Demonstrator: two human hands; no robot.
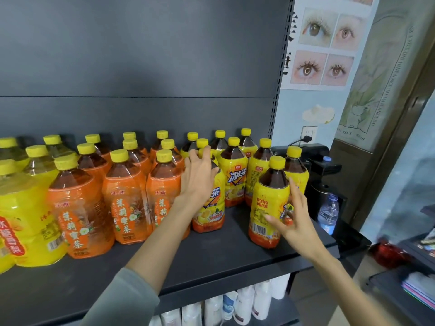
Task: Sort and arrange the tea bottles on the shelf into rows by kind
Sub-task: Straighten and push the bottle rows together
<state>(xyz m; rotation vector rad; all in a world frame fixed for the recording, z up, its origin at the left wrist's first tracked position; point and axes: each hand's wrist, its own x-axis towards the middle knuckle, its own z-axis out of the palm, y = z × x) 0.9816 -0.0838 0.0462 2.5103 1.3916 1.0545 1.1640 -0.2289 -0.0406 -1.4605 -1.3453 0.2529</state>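
Touching front bottle (266, 201), right hand (295, 223) fingers splay wide (left hand (199, 176) flat on second bottle (209, 215)).

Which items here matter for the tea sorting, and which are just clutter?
Job: orange-label tea bottles, yellow iced-tea bottles, yellow-label bottles at far left, shelf, left hand and right hand, each touching an iced-tea bottle.
Lying about: water bottle, eye poster, white bottles below, red object.
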